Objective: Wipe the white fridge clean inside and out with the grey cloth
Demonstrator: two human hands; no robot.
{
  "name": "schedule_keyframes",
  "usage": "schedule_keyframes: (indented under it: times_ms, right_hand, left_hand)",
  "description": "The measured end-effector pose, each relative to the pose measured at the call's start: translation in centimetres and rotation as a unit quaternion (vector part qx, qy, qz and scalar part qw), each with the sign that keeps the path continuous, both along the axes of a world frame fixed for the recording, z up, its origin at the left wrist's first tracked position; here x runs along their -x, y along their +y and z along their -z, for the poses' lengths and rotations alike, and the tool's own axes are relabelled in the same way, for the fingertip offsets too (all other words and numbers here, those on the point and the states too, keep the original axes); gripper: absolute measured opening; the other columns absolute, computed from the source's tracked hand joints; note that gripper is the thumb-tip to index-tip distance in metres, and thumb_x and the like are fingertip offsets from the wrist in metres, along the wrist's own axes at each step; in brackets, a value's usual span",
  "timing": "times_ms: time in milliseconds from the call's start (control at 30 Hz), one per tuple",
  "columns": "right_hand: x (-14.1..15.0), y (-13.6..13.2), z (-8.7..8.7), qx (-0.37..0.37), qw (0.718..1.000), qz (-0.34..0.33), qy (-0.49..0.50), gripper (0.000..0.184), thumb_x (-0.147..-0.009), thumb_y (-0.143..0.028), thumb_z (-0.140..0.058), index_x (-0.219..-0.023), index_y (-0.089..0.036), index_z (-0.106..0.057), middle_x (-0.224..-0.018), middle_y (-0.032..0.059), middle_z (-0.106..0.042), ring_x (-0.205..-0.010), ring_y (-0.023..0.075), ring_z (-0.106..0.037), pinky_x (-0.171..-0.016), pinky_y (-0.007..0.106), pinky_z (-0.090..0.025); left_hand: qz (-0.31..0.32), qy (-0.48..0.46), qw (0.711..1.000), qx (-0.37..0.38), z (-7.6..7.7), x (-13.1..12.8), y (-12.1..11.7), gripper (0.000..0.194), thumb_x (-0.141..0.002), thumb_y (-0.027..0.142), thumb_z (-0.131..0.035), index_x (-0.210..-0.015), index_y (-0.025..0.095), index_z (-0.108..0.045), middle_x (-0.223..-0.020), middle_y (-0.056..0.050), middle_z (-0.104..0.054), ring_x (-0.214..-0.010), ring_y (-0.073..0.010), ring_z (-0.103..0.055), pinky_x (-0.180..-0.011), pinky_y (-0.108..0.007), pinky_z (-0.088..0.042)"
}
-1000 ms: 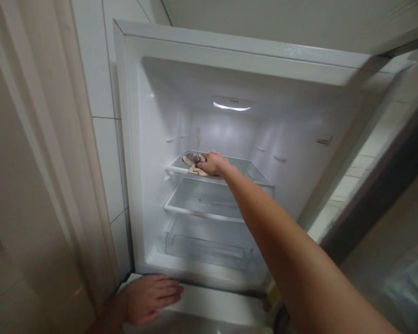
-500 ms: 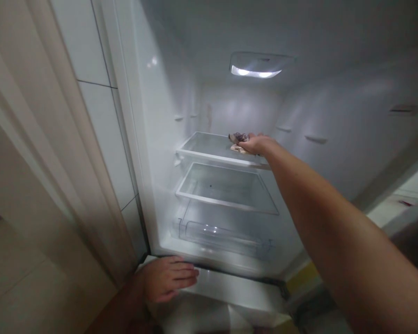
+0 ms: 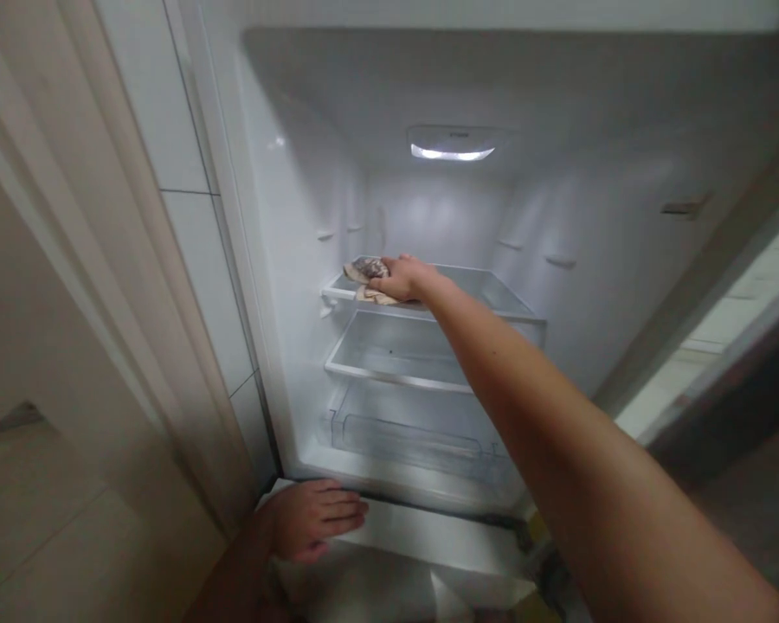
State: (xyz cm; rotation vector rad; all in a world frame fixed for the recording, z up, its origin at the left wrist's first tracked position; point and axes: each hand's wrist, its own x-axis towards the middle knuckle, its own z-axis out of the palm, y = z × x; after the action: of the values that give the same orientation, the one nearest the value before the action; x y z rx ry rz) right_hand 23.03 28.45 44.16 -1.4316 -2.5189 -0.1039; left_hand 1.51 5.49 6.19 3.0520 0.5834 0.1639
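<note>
My right hand (image 3: 408,279) reaches into the fridge and is closed on a crumpled cloth (image 3: 367,270), beige with a dark patterned part. The cloth lies against the left part of the upper glass shelf (image 3: 486,290), near its front edge. Low in the view, my left hand (image 3: 318,517) rests with its fingers stretched out on the white ledge (image 3: 428,529) below the fridge compartment. Nothing shows in the left hand. Part of the upper shelf is hidden behind the right hand and forearm.
Below are a second glass shelf (image 3: 402,346) and a clear drawer (image 3: 408,437). A lit lamp (image 3: 453,153) is at the compartment's top. Shelf supports (image 3: 560,261) stick out from the side walls. A tiled wall (image 3: 195,260) and a beige door frame (image 3: 123,260) stand at the left.
My right hand has moved the cloth leftward across the upper shelf. The view has shifted, showing more of the fridge's top edge. My left hand stays on the ledge.
</note>
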Motion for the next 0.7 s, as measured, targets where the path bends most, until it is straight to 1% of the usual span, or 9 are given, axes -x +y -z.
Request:
schedule_keyframes:
  times_ms: [100, 200, 267, 333, 433, 500, 567, 633, 700]
  right_hand:
    - [-1.9, -0.7, -0.1, 0.011, 1.0, -0.009, 0.012, 0.081, -0.091, -0.081, -0.062, -0.154, -0.031, -0.062, -0.148, 0.0089, -0.067, -0.132, 0.0327, -0.064, -0.11, 0.036, -0.051]
    - [-5.2, -0.3, -0.5, 0.027, 0.999, 0.029, 0.017, 0.081, -0.092, -0.08, -0.063, -0.155, -0.029, -0.062, -0.144, 0.0072, -0.07, -0.127, 0.0295, -0.068, -0.105, 0.03, -0.052]
    - [-7.9, 0.0, -0.8, 0.034, 0.996, 0.081, 0.015, 0.081, -0.094, -0.078, -0.061, -0.157, -0.028, -0.06, -0.148, 0.0096, -0.068, -0.129, 0.0305, -0.068, -0.105, 0.032, -0.052]
    - [-10.4, 0.3, -0.9, 0.039, 0.989, 0.146, 0.01, 0.079, -0.096, -0.077, -0.057, -0.157, -0.027, -0.059, -0.151, 0.0137, -0.065, -0.131, 0.0342, -0.067, -0.105, 0.039, -0.053]
    - [-13.0, 1.0, -0.9, 0.035, 0.973, 0.227, 0.003, 0.073, -0.099, -0.074, -0.053, -0.156, -0.029, -0.058, -0.152, 0.0177, -0.063, -0.133, 0.0396, -0.065, -0.106, 0.049, -0.053]
    - [-13.5, 1.9, -0.9, 0.03, 0.967, 0.253, -0.001, 0.072, -0.099, -0.074, -0.052, -0.157, -0.031, -0.057, -0.152, 0.0178, -0.062, -0.136, 0.0401, -0.063, -0.108, 0.052, -0.051]
    - [-13.0, 3.3, -0.9, 0.031, 0.964, 0.263, -0.007, 0.075, -0.099, -0.075, -0.051, -0.158, -0.029, -0.056, -0.154, 0.0194, -0.06, -0.139, 0.0407, -0.061, -0.11, 0.054, -0.049]
    - [-12.1, 5.0, -1.1, 0.039, 0.965, 0.259, -0.013, 0.08, -0.1, -0.077, -0.049, -0.161, -0.026, -0.054, -0.156, 0.0221, -0.057, -0.14, 0.0417, -0.059, -0.112, 0.056, -0.048]
    - [-10.8, 6.7, -1.3, 0.049, 0.97, 0.239, -0.019, 0.078, -0.101, -0.075, -0.05, -0.162, -0.026, -0.053, -0.157, 0.0222, -0.056, -0.14, 0.0409, -0.059, -0.113, 0.055, -0.047]
  left_hand:
    - [-0.012, 0.001, 1.0, -0.023, 0.2, 0.1, -0.3, 0.088, -0.094, 0.026, -0.056, -0.175, 0.025, -0.022, -0.172, -0.007, -0.05, -0.155, -0.0254, -0.053, -0.126, -0.041, -0.043]
    - [-0.018, 0.018, 0.999, -0.034, 0.3, 0.0, -0.4, 0.094, -0.087, 0.021, -0.058, -0.174, 0.024, -0.023, -0.173, -0.006, -0.048, -0.154, -0.0258, -0.053, -0.127, -0.042, -0.044]
    - [-0.02, 0.037, 0.998, -0.04, 0.1, -0.1, -0.5, 0.095, -0.084, 0.02, -0.06, -0.173, 0.023, -0.025, -0.174, -0.005, -0.046, -0.154, -0.0265, -0.054, -0.126, -0.043, -0.045]
    - [-0.022, 0.046, 0.997, -0.052, -0.3, -0.3, -0.6, 0.093, -0.086, 0.022, -0.061, -0.173, 0.022, -0.028, -0.174, -0.004, -0.046, -0.153, -0.0262, -0.055, -0.125, -0.042, -0.047]
    - [-0.016, 0.037, 0.996, -0.085, -1.2, -0.4, -0.7, 0.08, -0.099, 0.031, -0.06, -0.172, 0.022, -0.03, -0.173, -0.002, -0.047, -0.152, -0.023, -0.056, -0.123, -0.038, -0.049]
    - [-0.006, 0.025, 0.993, -0.118, -1.6, -0.4, -0.7, 0.067, -0.108, 0.037, -0.055, -0.17, 0.024, -0.035, -0.171, 0.002, -0.049, -0.15, -0.0179, -0.057, -0.122, -0.032, -0.049]
    - [0.0, 0.016, 0.988, -0.151, -1.8, -0.3, -0.4, 0.054, -0.113, 0.037, -0.05, -0.166, 0.029, -0.043, -0.168, 0.007, -0.053, -0.148, -0.0127, -0.058, -0.12, -0.026, -0.048]
    - [0.003, 0.011, 0.986, -0.166, -1.4, -0.2, 0.1, 0.049, -0.115, 0.037, -0.046, -0.163, 0.03, -0.049, -0.166, 0.009, -0.055, -0.147, -0.0103, -0.058, -0.117, -0.023, -0.048]
    - [0.009, 0.003, 0.988, -0.155, -0.4, 0.0, 0.9, 0.051, -0.114, 0.039, -0.047, -0.164, 0.027, -0.048, -0.166, 0.007, -0.056, -0.146, -0.0111, -0.059, -0.114, -0.023, -0.049]
